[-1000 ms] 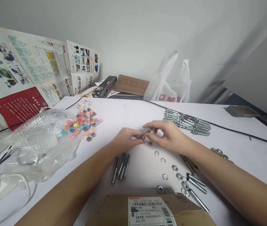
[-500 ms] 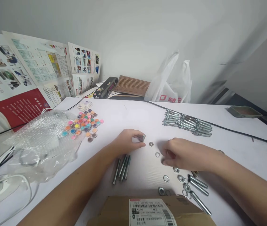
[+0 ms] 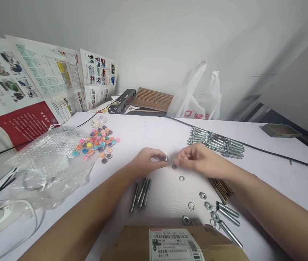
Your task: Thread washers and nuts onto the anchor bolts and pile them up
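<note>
My left hand is closed in a pinch around a metal bolt; only its shiny end shows past the fingertips. Close to its right, my right hand has thumb and fingers pressed together, slightly blurred, and I cannot make out what is in them. Just under those fingertips a hex nut lies on the table. A flat washer and another washer lie nearer to me. Several long bolts rest below my left wrist. Loose nuts and metal sleeves lie at the lower right.
Rows of assembled anchor bolts lie behind my right hand. Brownish threaded rods are partly under my right forearm. A cardboard box stands at the front. Colourful small discs and bubble wrap lie left. A black cable crosses the back.
My right hand has moved up and left, from beside the washer to the nut near my left fingertips. My left hand stays in place, still pinching the bolt.
</note>
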### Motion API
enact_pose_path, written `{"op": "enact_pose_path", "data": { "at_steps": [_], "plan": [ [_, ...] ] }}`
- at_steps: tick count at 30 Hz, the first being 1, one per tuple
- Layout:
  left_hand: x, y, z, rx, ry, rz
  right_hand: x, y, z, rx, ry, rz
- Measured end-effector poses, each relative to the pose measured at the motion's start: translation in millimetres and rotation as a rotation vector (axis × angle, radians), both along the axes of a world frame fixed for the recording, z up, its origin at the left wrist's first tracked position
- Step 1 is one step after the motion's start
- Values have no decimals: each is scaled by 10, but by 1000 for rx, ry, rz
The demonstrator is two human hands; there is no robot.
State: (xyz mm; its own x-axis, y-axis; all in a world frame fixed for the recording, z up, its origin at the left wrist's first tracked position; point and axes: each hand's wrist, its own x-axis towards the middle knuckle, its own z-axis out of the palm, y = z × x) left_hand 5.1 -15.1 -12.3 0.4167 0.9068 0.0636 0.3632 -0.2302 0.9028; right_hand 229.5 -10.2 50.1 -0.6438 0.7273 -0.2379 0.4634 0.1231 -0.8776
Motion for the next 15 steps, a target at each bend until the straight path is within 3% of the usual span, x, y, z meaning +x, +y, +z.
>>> {"op": "enact_pose_path", "data": {
  "at_steps": [3,8,15],
  "plan": [
    [-5,-3,16,8,28,4,-127,31,-98,-55,121,-173],
    [2,-15,27,7,25,-7,-226,48,-241,-85,152,-109],
    [8,-7,18,14,54,-18,-256,54,-276,-151,230,-150]
  ]
}}
